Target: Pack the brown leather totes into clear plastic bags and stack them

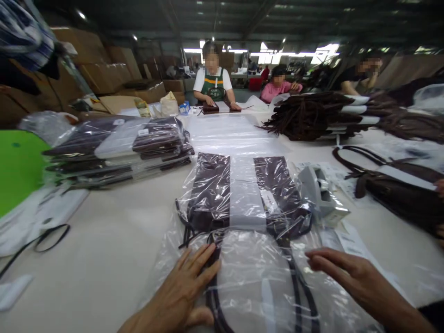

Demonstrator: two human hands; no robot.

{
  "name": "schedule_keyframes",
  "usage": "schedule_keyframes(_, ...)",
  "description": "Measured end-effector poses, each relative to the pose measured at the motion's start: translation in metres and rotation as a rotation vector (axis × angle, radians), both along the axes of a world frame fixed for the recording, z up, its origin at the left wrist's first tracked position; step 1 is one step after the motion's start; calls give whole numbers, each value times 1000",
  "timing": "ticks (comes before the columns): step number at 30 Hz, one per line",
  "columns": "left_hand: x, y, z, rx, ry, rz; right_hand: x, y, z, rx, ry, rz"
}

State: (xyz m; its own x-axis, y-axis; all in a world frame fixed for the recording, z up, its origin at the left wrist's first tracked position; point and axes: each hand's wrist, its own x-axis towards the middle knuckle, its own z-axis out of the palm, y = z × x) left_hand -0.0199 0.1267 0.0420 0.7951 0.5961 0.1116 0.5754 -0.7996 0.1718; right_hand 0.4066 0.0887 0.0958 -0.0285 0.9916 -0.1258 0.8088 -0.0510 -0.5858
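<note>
A dark brown bag with a pale grey middle panel (244, 199) lies flat in front of me inside a clear plastic sleeve (256, 273). Its dark straps (294, 282) run toward me under the plastic. My left hand (182, 293) lies flat on the near left part of the sleeve, fingers stretched out. My right hand (342, 270) rests on the sleeve's near right side, fingers extended and slightly spread. Neither hand holds anything.
A stack of bagged items (121, 145) sits at left, beside a green sheet (19, 166). A grey tape dispenser (321, 194) stands right of the bag. More brown bags (391, 185) and strap piles (308, 115) lie at right. Three people work at the far end of the table.
</note>
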Motion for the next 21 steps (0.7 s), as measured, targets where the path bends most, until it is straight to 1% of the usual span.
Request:
schedule_keyframes(3, -28, -46, -14, 143, -47, 15, 23, -35, -14, 33, -13, -62)
schedule_keyframes(5, -48, -64, -20, 152, -59, 62, 28, -45, -17, 78, -26, -93)
schedule_keyframes(7, -66, -68, -22, 128, -91, 205, 24, -46, -13, 140, -23, -104)
schedule_keyframes(8, -72, -65, -22, 119, -124, 315, 19, -43, -10, 176, -16, -102)
schedule_keyframes(10, -78, -48, -20, 109, -223, 568, 7, -35, -3, 237, -1, -72)
schedule_keyframes(12, -74, -20, -15, 43, -330, 795, -6, -23, 2, 291, 4, -28)
schedule_keyframes(13, -68, -4, -12, -17, -386, 877, -12, -16, 3, 326, 0, -9)
schedule_keyframes(15, -54, 31, -3, -183, -493, 957, -24, 1, 3, 432, -28, 14)
schedule_keyframes(17, -37, 63, 7, -352, -602, 978, -34, 20, -2, 558, -86, 33)
schedule_keyframes(18, -29, 76, 12, -412, -646, 997, -39, 30, -6, 608, -127, 42)
schedule_keyframes(20, -16, 98, 19, -472, -698, 1030, -48, 46, -18, 647, -220, 62)
schedule_keyframes(21, -11, 105, 21, -487, -709, 1043, -52, 52, -26, 630, -264, 74)
